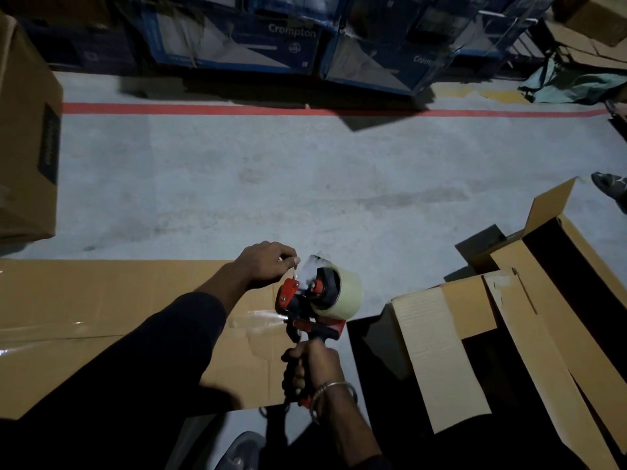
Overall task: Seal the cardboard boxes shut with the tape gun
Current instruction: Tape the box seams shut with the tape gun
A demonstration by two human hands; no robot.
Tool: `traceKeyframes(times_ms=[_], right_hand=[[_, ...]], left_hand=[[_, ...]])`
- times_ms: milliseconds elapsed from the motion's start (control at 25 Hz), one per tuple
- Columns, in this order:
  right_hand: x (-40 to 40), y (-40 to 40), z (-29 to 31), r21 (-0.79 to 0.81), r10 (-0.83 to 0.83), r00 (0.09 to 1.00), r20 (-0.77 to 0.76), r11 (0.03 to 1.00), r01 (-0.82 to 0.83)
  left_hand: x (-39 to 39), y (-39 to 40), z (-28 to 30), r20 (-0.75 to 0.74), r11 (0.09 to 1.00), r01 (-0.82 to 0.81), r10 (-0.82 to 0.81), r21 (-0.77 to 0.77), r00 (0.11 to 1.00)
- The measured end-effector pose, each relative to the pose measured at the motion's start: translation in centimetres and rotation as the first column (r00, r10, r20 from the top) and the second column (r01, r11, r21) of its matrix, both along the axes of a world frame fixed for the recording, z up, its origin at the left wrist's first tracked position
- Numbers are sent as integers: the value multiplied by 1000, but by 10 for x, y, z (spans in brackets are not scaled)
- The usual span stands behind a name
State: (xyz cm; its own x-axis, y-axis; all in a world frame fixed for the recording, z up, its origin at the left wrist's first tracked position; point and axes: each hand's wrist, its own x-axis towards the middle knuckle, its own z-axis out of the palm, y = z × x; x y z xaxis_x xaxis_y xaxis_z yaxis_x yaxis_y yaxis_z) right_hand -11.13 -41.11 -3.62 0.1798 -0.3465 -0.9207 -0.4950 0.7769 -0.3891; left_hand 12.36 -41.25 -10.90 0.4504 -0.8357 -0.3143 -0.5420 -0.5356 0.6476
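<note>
Right hand (312,364) around tape gun (314,303) handle

Grey concrete floor (271,184), scuffed and stained in patches. A red line (237,108) runs across it from left to right, in front of a row of blue printed cartons (291,39) marked "Crompton" and wrapped in clear film. To the right of those cartons, a patch of worn yellow paint (475,93) shows on the floor. A pale green bag (570,83) with straps lies at the upper right. A dark shoe (610,189) shows at the right edge. A grey shoe (242,451) shows at the bottom edge. Lighting is dim; detail in the top row is blurred.
</note>
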Motion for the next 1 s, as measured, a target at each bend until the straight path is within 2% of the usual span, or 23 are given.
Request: traceKeyframes(times_ms=[160, 280, 400, 520, 600, 680, 800, 1000], right_hand=[[-3, -18, 12, 39, 76, 994, -80, 997, -73], [-2, -17, 12, 55, 54, 995, -85, 997, -50], [1, -11, 5, 56, 30, 997, -70, 998, -26], [2, -11, 1, 114, 58, 998, -39, 992, -53], [-1, -11, -4, 139, 52, 998, -19, 989, -49], [-2, -10, -10, 155, -2, 1000, 7, 988, 0], [-1, -6, -14, 158, -6, 1000, 5, 988, 5], [-1, -18, 6, 101, 66, 996, -66, 993, -59]], left_hand=[[-5, -4, 3, 16, 993, -72, 71, 90, 997], [-10, -9, 5, 50, 980, -122, 115, 155, 992], [-5, -15, 4, 20, 968, -26, 21, 248, 1000], [6, -18, 6, -153, 933, 116, -66, 342, 986], [5, -17, 4, -139, 914, 145, -98, 379, 985], [3, -15, 3, -62, 946, 81, -64, 314, 996], [1, -9, -1, -38, 991, -3, 8, 134, 999], [-9, -9, 1, 105, 994, -84, 76, 75, 992]])
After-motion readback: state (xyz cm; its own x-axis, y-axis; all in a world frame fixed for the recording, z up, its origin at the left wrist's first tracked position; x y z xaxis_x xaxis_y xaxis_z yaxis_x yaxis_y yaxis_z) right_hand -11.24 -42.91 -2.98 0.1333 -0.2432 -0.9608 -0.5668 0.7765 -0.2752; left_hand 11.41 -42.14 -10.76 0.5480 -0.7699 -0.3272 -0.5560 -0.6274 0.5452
